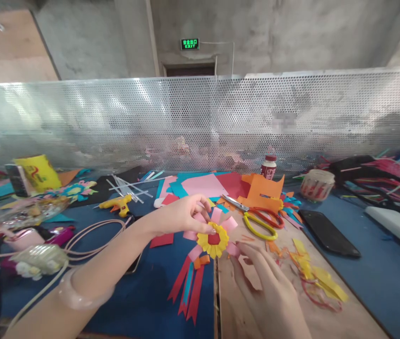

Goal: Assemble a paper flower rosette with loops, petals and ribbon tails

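Note:
A paper rosette (204,245) is held up over the table in the middle of the view. It has a red centre, a pleated yellow ring, pink loop petals, and red and blue ribbon tails (188,289) hanging below. My left hand (189,214) grips it from the upper left, thumb pressed near the red centre and fingers behind. At its lower right, my right hand (267,278) has thumb and fingers closed around a pink petal (233,249).
Yellow-handled scissors (260,226) and coloured paper sheets (203,184) lie behind the rosette. A yellow glue gun (116,204) and a looped pink cable (94,240) are at left. To the right are paper scraps (327,282), a black phone (329,233) and a jar (317,185).

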A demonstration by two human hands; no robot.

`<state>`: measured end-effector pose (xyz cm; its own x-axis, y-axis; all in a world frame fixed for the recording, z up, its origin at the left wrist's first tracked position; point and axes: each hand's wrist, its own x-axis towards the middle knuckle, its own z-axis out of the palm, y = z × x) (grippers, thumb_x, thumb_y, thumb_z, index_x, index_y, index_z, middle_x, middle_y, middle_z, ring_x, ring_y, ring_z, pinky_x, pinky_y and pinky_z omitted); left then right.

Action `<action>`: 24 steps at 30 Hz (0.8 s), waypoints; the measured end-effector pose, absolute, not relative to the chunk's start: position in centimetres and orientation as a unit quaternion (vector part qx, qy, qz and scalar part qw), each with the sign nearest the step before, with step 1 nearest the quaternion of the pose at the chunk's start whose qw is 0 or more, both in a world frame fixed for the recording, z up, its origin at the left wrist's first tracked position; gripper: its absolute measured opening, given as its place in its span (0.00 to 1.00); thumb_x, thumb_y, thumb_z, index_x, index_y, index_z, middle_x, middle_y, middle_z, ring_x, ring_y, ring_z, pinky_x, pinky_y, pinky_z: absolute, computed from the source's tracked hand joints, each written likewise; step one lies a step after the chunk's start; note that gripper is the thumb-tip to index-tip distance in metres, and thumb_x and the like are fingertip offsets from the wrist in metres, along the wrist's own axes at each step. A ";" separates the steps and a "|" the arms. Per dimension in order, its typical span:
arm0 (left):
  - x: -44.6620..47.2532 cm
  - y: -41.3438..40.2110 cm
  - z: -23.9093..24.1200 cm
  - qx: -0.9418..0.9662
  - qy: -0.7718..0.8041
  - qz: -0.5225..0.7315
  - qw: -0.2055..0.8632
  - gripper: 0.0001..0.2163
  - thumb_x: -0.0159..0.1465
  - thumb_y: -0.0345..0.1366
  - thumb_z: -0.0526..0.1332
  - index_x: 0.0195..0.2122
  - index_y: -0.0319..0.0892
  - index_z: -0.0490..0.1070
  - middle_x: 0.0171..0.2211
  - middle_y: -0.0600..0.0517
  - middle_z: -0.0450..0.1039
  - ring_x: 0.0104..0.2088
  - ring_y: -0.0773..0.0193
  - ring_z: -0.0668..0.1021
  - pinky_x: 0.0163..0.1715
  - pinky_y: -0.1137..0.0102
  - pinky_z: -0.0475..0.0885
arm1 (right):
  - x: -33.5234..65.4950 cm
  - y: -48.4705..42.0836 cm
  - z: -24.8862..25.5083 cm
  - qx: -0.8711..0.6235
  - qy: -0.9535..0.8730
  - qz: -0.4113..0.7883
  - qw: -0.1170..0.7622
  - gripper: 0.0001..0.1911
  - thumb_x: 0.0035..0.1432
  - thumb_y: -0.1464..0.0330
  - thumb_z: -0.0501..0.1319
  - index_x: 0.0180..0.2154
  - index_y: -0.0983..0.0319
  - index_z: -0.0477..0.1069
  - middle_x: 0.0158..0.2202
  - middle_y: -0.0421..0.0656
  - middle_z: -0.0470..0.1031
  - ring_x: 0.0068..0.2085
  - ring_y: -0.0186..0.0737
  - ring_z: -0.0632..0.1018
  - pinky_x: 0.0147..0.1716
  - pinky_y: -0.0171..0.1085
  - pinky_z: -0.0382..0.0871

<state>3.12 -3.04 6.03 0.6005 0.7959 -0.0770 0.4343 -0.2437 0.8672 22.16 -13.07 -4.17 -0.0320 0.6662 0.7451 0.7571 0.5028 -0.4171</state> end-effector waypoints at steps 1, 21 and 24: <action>3.1 -3.0 6.0 0.765 0.402 0.193 0.465 0.21 0.48 0.37 0.70 0.38 0.41 0.61 0.31 0.54 0.70 0.22 0.73 0.67 0.20 0.74 0.61 | 22.1 -13.1 -4.1 -0.501 -0.713 -0.042 0.489 0.12 0.58 0.71 0.58 0.45 0.57 0.66 0.38 0.41 0.75 0.36 0.35 0.77 0.34 0.30 0.72; 3.7 -3.5 5.8 0.750 0.387 0.226 0.487 0.20 0.48 0.34 0.69 0.38 0.40 0.61 0.27 0.57 0.68 0.21 0.74 0.68 0.20 0.75 0.61 | 21.3 -13.1 -4.1 -0.478 -0.634 0.093 0.601 0.08 0.57 0.68 0.60 0.40 0.57 0.69 0.33 0.39 0.75 0.33 0.32 0.76 0.35 0.29 0.69; 3.7 -3.8 6.0 0.751 0.399 0.222 0.477 0.20 0.48 0.35 0.69 0.38 0.40 0.61 0.28 0.57 0.68 0.20 0.75 0.67 0.19 0.76 0.61 | 21.1 -13.1 -4.1 -0.458 -0.601 0.189 0.627 0.07 0.56 0.68 0.60 0.39 0.57 0.70 0.35 0.40 0.75 0.34 0.33 0.76 0.36 0.29 0.71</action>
